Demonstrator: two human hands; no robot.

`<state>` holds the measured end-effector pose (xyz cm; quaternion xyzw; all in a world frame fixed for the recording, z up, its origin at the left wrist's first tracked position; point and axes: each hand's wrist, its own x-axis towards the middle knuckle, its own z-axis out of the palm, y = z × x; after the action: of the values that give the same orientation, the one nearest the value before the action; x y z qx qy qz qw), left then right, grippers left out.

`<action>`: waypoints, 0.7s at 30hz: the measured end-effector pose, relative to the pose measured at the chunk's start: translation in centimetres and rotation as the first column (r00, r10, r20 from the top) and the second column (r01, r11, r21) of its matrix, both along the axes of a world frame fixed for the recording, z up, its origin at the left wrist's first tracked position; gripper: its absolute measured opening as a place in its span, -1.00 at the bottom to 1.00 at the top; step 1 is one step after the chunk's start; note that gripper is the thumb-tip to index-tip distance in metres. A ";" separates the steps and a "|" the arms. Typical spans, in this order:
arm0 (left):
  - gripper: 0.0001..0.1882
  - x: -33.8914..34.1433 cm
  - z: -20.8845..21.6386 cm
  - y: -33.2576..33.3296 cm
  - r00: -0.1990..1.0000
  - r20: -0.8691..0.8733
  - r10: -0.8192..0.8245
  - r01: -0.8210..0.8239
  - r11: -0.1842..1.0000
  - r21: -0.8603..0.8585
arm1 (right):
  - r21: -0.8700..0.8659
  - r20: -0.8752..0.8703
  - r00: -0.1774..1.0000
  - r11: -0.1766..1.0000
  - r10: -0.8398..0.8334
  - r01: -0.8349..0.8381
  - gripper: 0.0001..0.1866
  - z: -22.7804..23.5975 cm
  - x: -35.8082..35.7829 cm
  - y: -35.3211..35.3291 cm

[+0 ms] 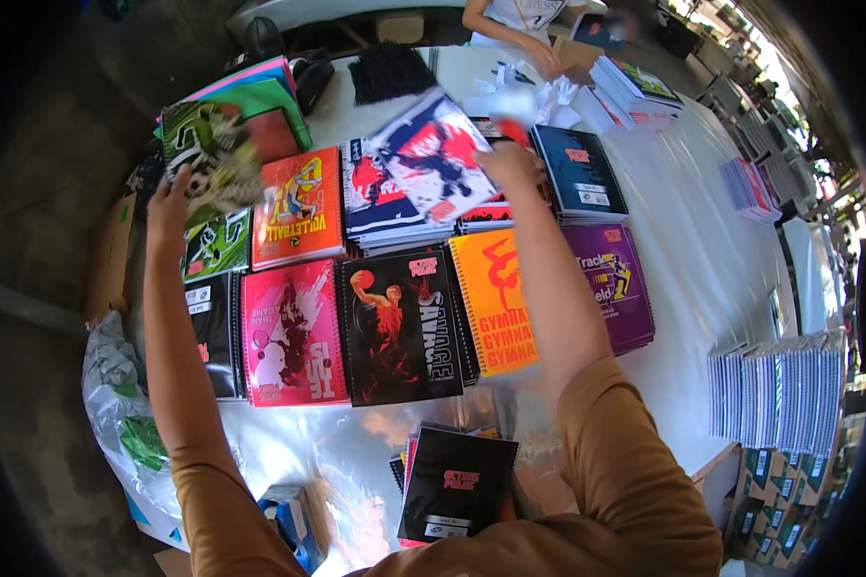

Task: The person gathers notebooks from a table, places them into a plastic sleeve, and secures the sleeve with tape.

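Note:
My left hand [170,197] grips the edge of a green and black spiral notebook with a soccer picture [212,144], lifted and tilted above a similar green notebook [216,245]. In my right hand [510,165] is a white, navy and red notebook [438,159], raised at a slant over a stack with a matching cover [375,207]. An orange volleyball notebook stack [298,207] lies between them. Nearer me sit pink [293,332], black basketball [404,327], yellow-orange [491,308] and purple [621,288] notebook stacks; my right forearm hides part of the last two.
Close to my body lies a small mixed notebook pile, black on top [457,481]. Spiral-bound notebooks [779,394] stand stacked at right. A co-worker [520,24] is at the far edge beside crumpled paper [548,101]. Clear plastic [115,385] hangs at left.

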<state>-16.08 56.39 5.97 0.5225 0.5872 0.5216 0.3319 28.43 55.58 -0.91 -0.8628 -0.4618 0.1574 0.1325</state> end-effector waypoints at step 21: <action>-0.44 2.5 -8.1 -0.8 0.681 -0.732 -0.016 -0.304 0.903 -0.304 | 0.718 -0.369 0.822 0.694 0.434 -0.044 -0.70 4.0 2.2 -3.4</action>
<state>-13.56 55.54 -2.12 0.5554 0.8036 0.1681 0.1321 30.58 52.22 3.12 -0.6072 -0.5463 0.2167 0.5347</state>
